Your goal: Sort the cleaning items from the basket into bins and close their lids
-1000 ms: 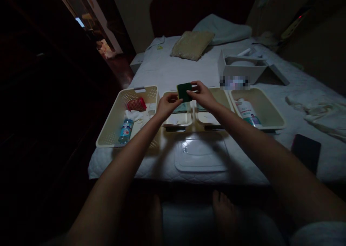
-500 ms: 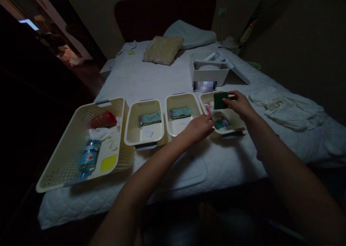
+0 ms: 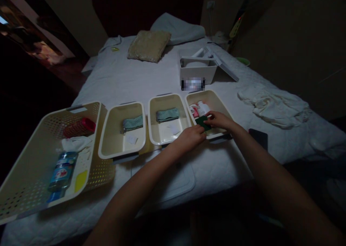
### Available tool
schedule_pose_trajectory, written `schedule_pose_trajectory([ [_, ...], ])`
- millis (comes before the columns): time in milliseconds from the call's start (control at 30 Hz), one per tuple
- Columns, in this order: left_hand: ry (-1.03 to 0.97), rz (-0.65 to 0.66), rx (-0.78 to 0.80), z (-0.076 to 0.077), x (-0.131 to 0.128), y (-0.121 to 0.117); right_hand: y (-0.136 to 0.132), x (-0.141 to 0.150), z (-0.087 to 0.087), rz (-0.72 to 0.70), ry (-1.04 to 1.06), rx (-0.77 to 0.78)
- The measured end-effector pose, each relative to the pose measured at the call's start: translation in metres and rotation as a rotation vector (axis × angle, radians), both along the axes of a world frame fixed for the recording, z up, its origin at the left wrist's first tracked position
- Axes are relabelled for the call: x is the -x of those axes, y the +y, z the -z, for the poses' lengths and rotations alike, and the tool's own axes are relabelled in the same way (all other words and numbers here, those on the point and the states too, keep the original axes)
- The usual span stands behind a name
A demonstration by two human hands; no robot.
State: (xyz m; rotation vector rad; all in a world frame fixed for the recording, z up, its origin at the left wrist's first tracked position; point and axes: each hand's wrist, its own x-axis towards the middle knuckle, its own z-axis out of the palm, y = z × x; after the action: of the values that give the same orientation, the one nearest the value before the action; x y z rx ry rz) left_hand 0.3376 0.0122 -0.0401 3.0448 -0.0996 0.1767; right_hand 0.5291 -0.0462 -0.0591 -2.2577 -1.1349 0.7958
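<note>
A dark green scouring sponge (image 3: 201, 123) is held over the near part of the rightmost cream bin (image 3: 220, 103). My right hand (image 3: 220, 121) pinches it from the right. My left hand (image 3: 190, 136), fingers curled, meets its lower left edge; the fingertips are partly hidden. Behind the sponge, a white bottle (image 3: 203, 108) and a red-and-white item (image 3: 194, 111) lie in the bin. To the left, two similar bins (image 3: 150, 109) (image 3: 104, 138) each hold a folded green cloth (image 3: 168, 114) (image 3: 133, 123) and a small white paper.
A large perforated basket (image 3: 98, 130) at left contains a blue-labelled bottle (image 3: 62, 171), a red lattice cylinder (image 3: 79, 127), white cloth and a yellow piece. Beyond are a white box (image 3: 198, 73) and a cushion (image 3: 149, 46). Crumpled cloth (image 3: 275, 107) and a dark flat object (image 3: 258, 138) lie right.
The sponge has come down and toward me in my right hand, and my left hand now meets its edge. The whole view has shifted, with the bins appearing further left.
</note>
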Motion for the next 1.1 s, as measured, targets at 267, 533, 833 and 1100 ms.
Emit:
schedule_pose_trajectory([
  [267, -0.048, 0.005, 0.009, 0.011, 0.002, -0.001, 0.01, 0.022, 0.005, -0.197, -0.448, 0.108],
  [533, -0.016, -0.049, 0.132, 0.004, 0.003, -0.004, 0.002, 0.027, 0.01, -0.295, -0.508, 0.13],
  [833, 0.009, -0.039, 0.115, 0.005, 0.005, -0.004, 0.009, 0.026, 0.02, -0.436, -0.37, 0.263],
  [1100, -0.038, -0.056, 0.115, 0.01, 0.007, -0.005, 0.016, 0.027, 0.032, -0.44, -0.309, 0.422],
])
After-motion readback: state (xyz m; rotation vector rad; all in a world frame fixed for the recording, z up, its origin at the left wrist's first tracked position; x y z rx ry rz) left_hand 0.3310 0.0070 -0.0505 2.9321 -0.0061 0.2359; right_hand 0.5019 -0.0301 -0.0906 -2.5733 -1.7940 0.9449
